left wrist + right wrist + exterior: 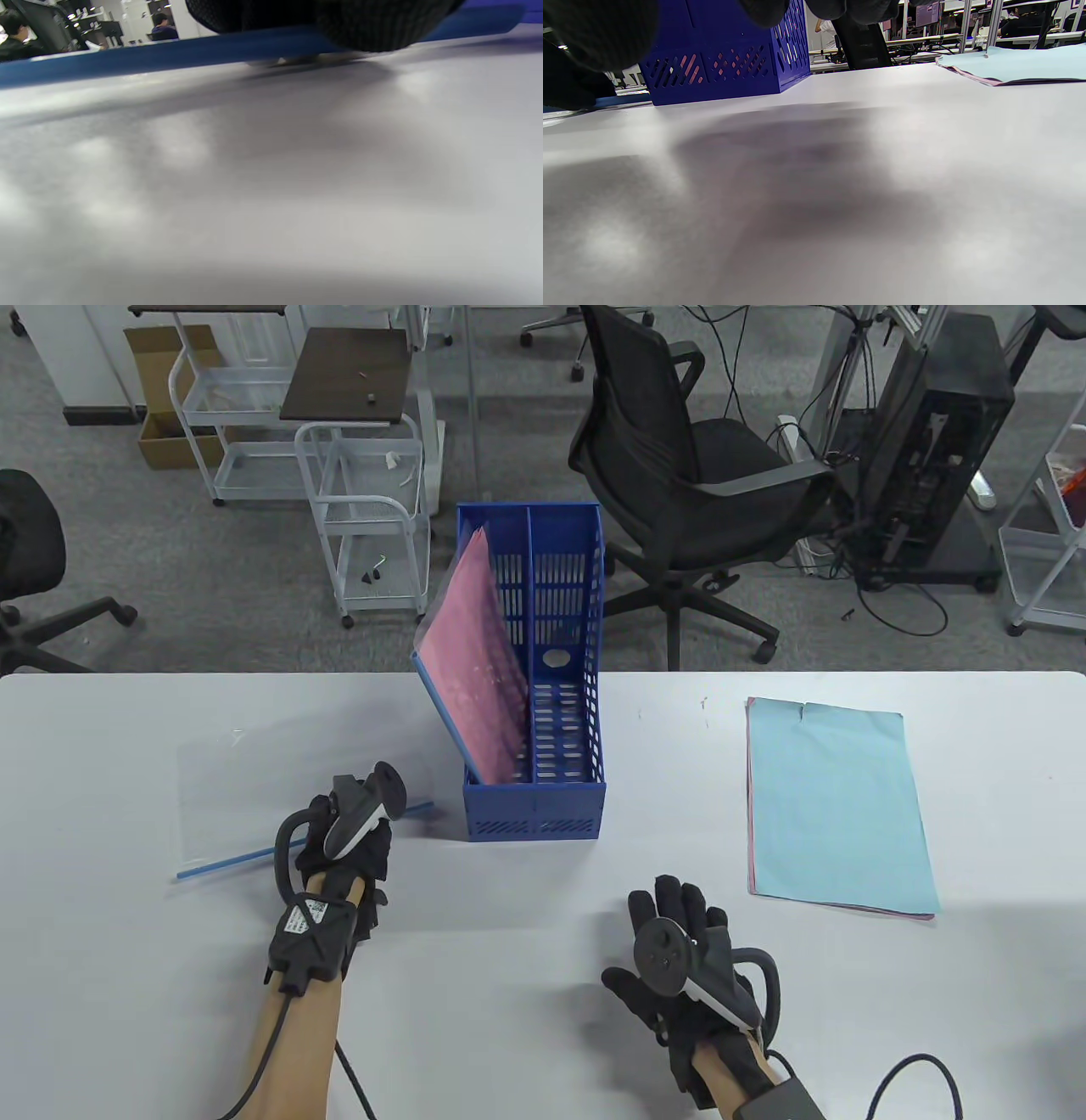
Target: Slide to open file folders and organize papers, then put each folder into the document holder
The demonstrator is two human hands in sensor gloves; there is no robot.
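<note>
A blue document holder (534, 814) stands mid-table, with a pink folder (475, 678) leaning in its left compartment. Left of it lies a clear folder (254, 780) with a blue slide bar (225, 863) along its near edge. My left hand (369, 831) sits on that bar with its fingers curled over it; in the left wrist view the fingers (373, 25) cover the slide bar (127, 59). My right hand (670, 920) lies flat on the table in front of the holder, fingers spread and holding nothing. A stack of light blue papers (836, 806) lies at the right.
Behind the table's far edge stand a black office chair (679, 475), white wire carts (365, 509) and a computer tower (933, 449). In the right wrist view the holder (721, 63) is ahead on the left and the paper stack (1018, 63) on the right.
</note>
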